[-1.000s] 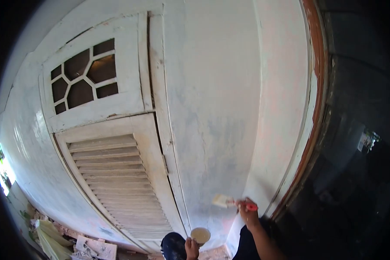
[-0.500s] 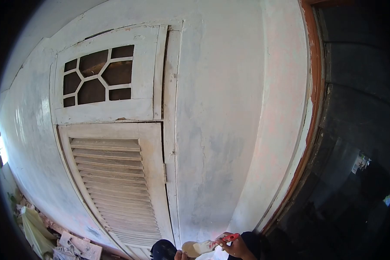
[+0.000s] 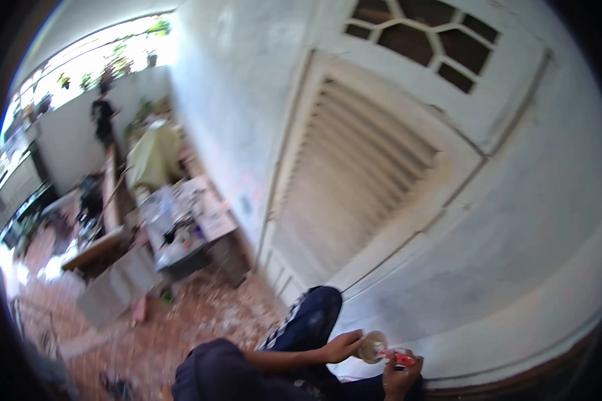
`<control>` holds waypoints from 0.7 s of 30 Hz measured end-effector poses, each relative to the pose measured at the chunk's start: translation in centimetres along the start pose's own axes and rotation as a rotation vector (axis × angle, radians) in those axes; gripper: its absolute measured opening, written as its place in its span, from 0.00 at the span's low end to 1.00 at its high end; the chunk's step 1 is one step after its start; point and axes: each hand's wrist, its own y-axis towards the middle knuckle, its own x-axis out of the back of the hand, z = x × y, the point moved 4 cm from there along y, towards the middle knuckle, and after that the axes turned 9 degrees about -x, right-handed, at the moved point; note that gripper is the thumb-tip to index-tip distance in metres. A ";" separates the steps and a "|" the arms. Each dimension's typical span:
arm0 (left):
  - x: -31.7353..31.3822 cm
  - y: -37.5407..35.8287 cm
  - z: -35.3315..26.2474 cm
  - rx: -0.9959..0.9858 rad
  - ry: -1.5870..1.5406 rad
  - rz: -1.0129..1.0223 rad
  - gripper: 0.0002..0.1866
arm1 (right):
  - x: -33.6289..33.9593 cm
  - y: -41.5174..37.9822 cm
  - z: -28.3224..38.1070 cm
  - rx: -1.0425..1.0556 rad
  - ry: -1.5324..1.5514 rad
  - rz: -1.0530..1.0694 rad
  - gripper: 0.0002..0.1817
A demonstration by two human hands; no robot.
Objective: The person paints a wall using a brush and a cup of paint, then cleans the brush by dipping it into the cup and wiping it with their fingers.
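My left hand is closed on the side of a small round cup with a pale inside. My right hand grips a red-handled tool, its whitish end at the cup's opening. The tool's head is too small and blurred to name, and so is whatever the cup holds. Both hands are close together above my bent leg, beside the pale wall.
A white louvred shutter is set in the wall ahead. To the left, boxes, plastic bags and a draped pale cloth lie on the debris-strewn tiled floor. Another person stands far off by a low wall.
My view has swung left, bringing the cluttered floor and the distant person into sight. The cup and the red-handled tool stay in my hands.
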 end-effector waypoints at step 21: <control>-0.3 4.5 -7.2 0.212 -0.188 0.062 0.18 | 3.6 0.4 0.2 -0.210 0.306 -0.290 0.33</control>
